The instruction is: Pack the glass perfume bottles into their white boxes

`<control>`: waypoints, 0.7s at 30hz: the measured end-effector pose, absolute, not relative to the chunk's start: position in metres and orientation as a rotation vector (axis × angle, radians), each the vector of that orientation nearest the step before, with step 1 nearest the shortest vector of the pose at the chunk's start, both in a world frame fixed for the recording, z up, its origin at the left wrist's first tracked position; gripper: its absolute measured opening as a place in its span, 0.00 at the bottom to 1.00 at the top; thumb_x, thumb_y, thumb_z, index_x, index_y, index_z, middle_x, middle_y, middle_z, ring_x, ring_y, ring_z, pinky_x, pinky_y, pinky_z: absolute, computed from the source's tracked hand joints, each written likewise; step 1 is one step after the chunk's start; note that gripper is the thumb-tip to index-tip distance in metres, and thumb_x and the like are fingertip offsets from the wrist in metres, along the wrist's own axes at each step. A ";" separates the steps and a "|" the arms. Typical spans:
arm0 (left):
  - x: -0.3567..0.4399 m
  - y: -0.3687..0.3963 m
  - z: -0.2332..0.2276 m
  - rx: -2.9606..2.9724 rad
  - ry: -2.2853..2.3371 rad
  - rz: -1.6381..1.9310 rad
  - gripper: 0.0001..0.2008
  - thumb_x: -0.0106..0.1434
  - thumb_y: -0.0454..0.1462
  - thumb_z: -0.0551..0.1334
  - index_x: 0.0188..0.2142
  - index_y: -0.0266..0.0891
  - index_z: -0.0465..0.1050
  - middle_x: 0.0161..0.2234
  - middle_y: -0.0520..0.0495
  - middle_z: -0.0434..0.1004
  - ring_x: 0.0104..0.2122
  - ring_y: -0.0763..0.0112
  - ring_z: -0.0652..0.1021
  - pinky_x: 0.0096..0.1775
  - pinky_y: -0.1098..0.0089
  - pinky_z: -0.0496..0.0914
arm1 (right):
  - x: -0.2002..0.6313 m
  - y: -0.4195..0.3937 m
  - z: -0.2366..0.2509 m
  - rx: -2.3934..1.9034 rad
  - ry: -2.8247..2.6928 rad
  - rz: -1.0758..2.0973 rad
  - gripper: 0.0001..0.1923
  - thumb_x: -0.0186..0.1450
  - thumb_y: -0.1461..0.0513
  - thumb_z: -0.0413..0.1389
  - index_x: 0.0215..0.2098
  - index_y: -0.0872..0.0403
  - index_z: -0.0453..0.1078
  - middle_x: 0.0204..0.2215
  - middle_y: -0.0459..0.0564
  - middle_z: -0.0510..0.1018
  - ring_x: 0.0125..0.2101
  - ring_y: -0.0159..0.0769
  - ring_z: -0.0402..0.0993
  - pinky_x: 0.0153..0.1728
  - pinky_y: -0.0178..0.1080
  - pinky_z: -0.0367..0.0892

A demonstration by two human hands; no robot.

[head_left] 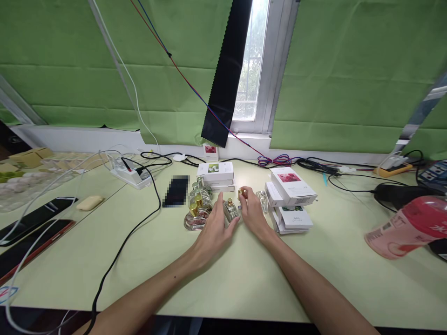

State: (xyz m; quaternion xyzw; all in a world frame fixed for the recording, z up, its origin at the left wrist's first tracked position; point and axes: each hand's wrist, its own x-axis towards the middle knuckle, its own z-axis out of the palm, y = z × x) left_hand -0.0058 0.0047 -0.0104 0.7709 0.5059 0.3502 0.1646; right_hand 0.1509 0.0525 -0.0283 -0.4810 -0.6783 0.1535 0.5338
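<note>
My left hand [215,222] is closed around a small glass perfume bottle [230,211] with a gold neck, its thumb at the bottle's near side and the fingers along the left. My right hand [252,208] pinches a gold cap [240,191] between thumb and fingertips, just right of that bottle. Beyond my right fingers stands another clear glass bottle [261,201], partly covered by the hand. To the left of my left hand, several perfume bottles [198,204] with gold and silvery-green caps are grouped together; the nearest bottle [193,219] has a reddish tint.
White boxes [291,186] are stacked at the right, and more white boxes [215,172] lie behind the bottles. A dark pixelated rectangle [176,190], a power strip [131,177] and a black cable [134,228] are at left. A pink bottle [407,225] leans at far right.
</note>
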 end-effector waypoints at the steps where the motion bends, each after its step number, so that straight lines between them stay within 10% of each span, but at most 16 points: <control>1: -0.006 0.005 -0.010 2.186 1.444 0.996 0.44 0.69 0.48 0.59 0.74 0.38 0.36 0.71 0.32 0.53 0.70 0.51 0.60 0.66 0.53 0.60 | 0.151 0.051 -0.027 -1.134 -1.599 0.353 0.11 0.73 0.61 0.46 0.49 0.55 0.66 0.39 0.54 0.77 0.40 0.42 0.74 0.43 0.43 0.69; 21: -0.003 0.005 -0.013 2.207 1.451 0.951 0.36 0.71 0.48 0.57 0.72 0.36 0.47 0.70 0.33 0.56 0.70 0.52 0.60 0.67 0.53 0.60 | 0.143 0.034 -0.013 -0.908 -1.431 0.027 0.09 0.73 0.59 0.54 0.50 0.52 0.68 0.38 0.51 0.81 0.39 0.38 0.80 0.41 0.42 0.76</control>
